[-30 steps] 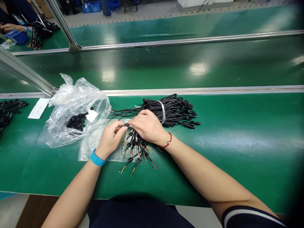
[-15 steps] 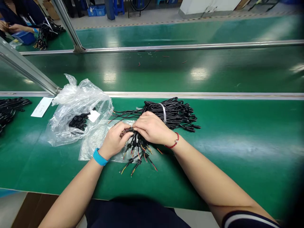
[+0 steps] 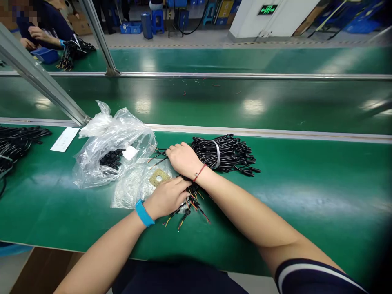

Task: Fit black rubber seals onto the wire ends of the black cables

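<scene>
My left hand (image 3: 170,197) is closed around black cable near the cable ends, its thumb and fingertips at the dark strands. Below those fingers, several black cable ends (image 3: 187,213) fan out with stripped red and yellow wires. My right hand (image 3: 184,160) reaches across above the left, its fingers curled down on black cables at the left end of the tied cable bundle (image 3: 234,154); its fingertips are partly hidden. Loose cable ends (image 3: 157,157) stick out left of it. A tan square piece with a round hole (image 3: 159,178) lies on the flat clear bag (image 3: 125,192) by my left hand.
A large clear plastic bag (image 3: 122,126) holding small black parts (image 3: 112,159) stands to the left. Beyond it are a white paper slip (image 3: 65,139), more black cables (image 3: 18,143) and a metal post (image 3: 45,81). A co-worker's hand (image 3: 43,36) shows at the upper left.
My hands have parted: the right moved up and left to the loose cable ends, the left down and right to the fanned ends. The tan square piece has come into sight.
</scene>
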### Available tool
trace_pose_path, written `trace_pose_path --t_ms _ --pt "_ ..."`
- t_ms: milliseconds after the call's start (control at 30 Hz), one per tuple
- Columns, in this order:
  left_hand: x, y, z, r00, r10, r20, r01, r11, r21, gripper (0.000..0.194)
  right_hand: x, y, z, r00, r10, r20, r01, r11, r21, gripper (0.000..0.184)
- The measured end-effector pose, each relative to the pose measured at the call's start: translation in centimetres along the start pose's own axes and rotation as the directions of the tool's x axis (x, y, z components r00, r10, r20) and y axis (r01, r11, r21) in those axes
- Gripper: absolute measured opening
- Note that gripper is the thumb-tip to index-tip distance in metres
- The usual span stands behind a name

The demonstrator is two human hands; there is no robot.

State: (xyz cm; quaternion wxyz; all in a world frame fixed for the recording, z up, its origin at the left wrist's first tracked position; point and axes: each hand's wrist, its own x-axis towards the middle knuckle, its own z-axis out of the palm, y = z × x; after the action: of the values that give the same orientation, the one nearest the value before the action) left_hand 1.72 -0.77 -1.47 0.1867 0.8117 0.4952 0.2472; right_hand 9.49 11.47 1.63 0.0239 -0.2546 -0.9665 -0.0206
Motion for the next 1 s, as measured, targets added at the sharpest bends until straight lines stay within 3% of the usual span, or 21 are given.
trace_pose_path --t_ms 67,167,200,267,333,433,567,833,1000 --pt "-0.2 -0.5 -1.2 0.997 0.046 -0.062 -0.045 0.999 0.016 0.023 0.3 0.0 0.2 1.0 -0.023 0.005 0.023 1.0 0.013 0.018" --pt "-0.6 -2.2 -4.3 0.953 0.007 -0.303 0.02 0.996 0.087 0.021 -0.4 0.0 -0.1 0.995 -0.095 0.007 0.095 0.994 0.06 0.017" --pt "-0.9 -3.0 -5.4 0.91 -0.072 -0.407 0.117 0.989 0.087 0.021 -0.9 -0.1 -0.2 0.991 -0.131 0.005 0.13 0.987 0.09 0.019" --pt "-1.7 -5.1 -7.5 0.778 -0.291 -0.557 0.381 0.923 0.05 0.021 -1.9 0.0 -0.3 0.979 -0.202 -0.016 0.202 0.962 0.182 0.023" --pt "-2.7 -7.1 -8.7 0.695 -0.465 -0.548 0.599 0.797 0.084 0.022 -3.1 0.1 -0.1 0.971 -0.234 -0.052 0.239 0.93 0.278 0.025" --pt "-3.7 -9.3 -8.9 0.637 -0.598 -0.487 0.757 0.605 0.248 0.028 -4.6 0.2 0.5 0.971 -0.225 -0.086 0.24 0.884 0.4 0.027" --pt "-3.7 -10.2 -8.1 0.623 -0.612 -0.487 0.782 0.484 0.393 0.033 -5.7 0.3 1.0 0.981 -0.171 -0.095 0.196 0.858 0.475 0.029" --pt "-3.4 -10.6 -7.8 0.58 -0.594 -0.557 0.814 0.389 0.432 0.024 -5.7 0.2 1.0 0.988 -0.13 -0.083 0.154 0.838 0.523 0.025" --pt "-3.6 -10.5 -7.7 0.643 -0.547 -0.537 0.766 0.454 0.455 0.024 -5.6 0.1 1.1 0.982 -0.178 -0.068 0.189 0.857 0.48 0.026"
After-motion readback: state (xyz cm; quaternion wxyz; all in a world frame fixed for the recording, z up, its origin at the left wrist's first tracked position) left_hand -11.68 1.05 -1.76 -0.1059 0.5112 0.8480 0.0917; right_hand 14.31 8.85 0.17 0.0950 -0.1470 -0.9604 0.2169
